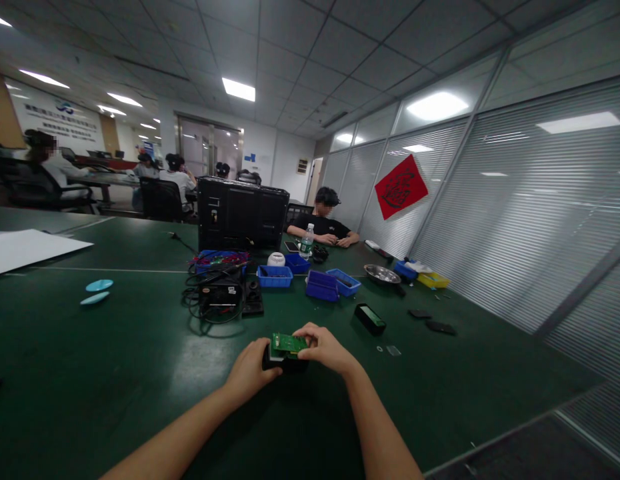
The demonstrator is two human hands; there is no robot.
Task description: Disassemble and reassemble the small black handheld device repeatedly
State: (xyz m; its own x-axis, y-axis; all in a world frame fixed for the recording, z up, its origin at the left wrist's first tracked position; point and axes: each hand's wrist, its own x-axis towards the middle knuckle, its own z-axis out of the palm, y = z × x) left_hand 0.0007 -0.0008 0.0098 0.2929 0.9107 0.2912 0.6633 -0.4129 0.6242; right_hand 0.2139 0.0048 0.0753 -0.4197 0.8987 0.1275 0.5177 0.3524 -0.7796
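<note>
A green circuit board (286, 343) sits tilted on top of a black casing (290, 366), just above the table in front of me. My left hand (251, 368) is closed around the casing's left side, its thumb along the near edge. With thumb and fingers, my right hand (321, 347) pinches the right end of the circuit board. A white part shows between board and casing at the left. To the right lies another black case (370, 319) with a green face. Beyond it are a small ring (379, 349) and a clear plastic piece (394, 351).
Blue bins (275, 276), a black box with tangled cables (220, 297) and a water bottle (307, 241) stand ahead on the green table (140, 373). A metal bowl (382, 274) and flat black pieces (441, 327) lie right. A person (325, 223) sits across.
</note>
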